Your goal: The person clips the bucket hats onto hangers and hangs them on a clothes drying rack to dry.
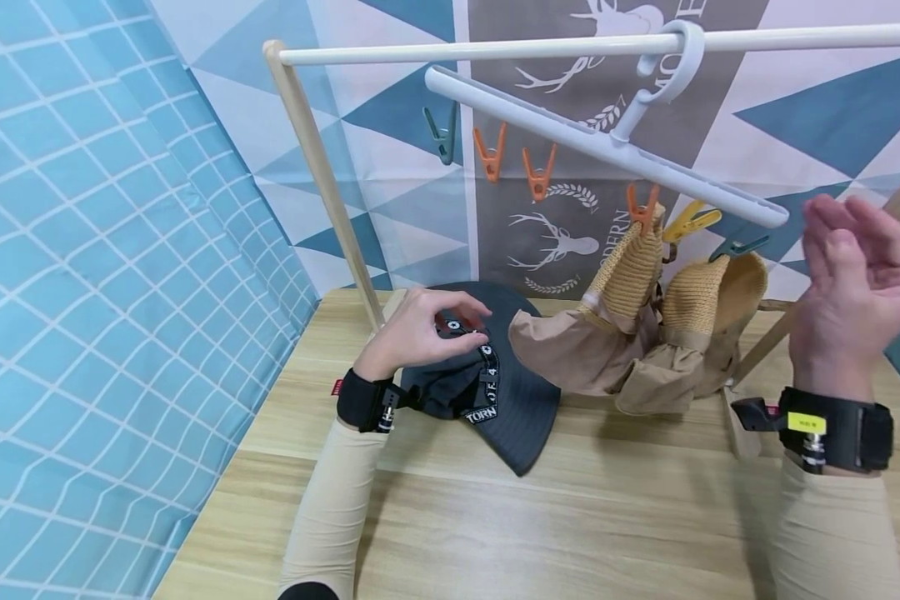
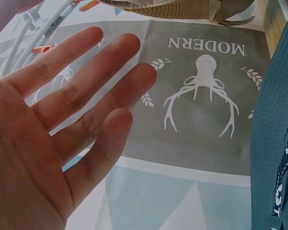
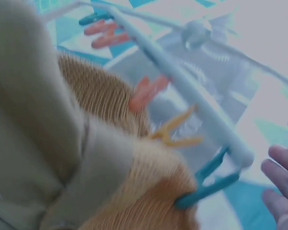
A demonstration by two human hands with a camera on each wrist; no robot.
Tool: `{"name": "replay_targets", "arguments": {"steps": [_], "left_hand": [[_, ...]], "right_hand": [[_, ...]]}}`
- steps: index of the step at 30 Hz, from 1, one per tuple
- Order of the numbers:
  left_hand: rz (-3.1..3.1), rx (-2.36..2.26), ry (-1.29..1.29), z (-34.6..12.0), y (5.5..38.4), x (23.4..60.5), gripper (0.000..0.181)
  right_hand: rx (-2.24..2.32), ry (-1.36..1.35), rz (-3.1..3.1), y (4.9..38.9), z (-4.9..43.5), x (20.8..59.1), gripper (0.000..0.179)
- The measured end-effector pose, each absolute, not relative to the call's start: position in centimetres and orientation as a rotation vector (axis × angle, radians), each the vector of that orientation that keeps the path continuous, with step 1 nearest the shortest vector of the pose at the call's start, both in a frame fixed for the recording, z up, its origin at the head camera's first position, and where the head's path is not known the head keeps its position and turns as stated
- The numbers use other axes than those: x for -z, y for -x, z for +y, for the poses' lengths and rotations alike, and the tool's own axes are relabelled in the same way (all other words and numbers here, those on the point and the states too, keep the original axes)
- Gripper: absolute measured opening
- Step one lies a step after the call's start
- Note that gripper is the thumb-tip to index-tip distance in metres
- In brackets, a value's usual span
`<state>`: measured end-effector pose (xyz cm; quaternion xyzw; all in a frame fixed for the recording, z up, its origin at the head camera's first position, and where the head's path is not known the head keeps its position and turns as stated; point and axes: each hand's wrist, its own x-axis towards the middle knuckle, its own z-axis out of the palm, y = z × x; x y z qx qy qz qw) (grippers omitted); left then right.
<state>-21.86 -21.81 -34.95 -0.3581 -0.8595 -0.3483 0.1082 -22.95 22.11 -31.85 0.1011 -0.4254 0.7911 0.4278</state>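
A beige sun hat of straw and cloth [image 1: 690, 308] hangs folded from the lower right part of a pale blue clothes hanger [image 1: 607, 150], held by an orange, a yellow [image 3: 173, 132] and a teal clothespin [image 3: 209, 187]. The hanger tilts down to the right. Beside its low end, my right hand [image 1: 862, 283] is raised with fingers spread and holds nothing. My left hand [image 1: 435, 329] hovers over a dark bucket hat [image 1: 525, 392] with white lettering; its fingers are loosely bent around air. In the left wrist view its palm is bare.
The hanger hooks over a white rail [image 1: 457, 52] on wooden posts [image 1: 326, 179]. One teal and two orange clothespins [image 1: 489, 152] dangle from the hanger's high end. Behind stands a patterned backdrop with deer heads; a blue checked cloth [image 1: 90, 275] borders the wooden table [image 1: 510, 533] on the left.
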Motion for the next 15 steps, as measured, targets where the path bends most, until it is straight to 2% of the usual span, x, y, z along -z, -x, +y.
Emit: {"name": "replay_targets", "arguments": {"steps": [10, 15], "left_hand": [[-2.513, 1.021, 1.064, -21.6, 22.0, 35.0, 0.025], [-2.529, 1.034, 1.057, -21.7, 22.0, 35.0, 0.026]], "right_hand": [[-1.92, -0.448, -1.101, 18.2, 19.6, 30.4, 0.021], [-1.67, -0.522, -1.199, 17.1, 17.7, 29.8, 0.022]]}}
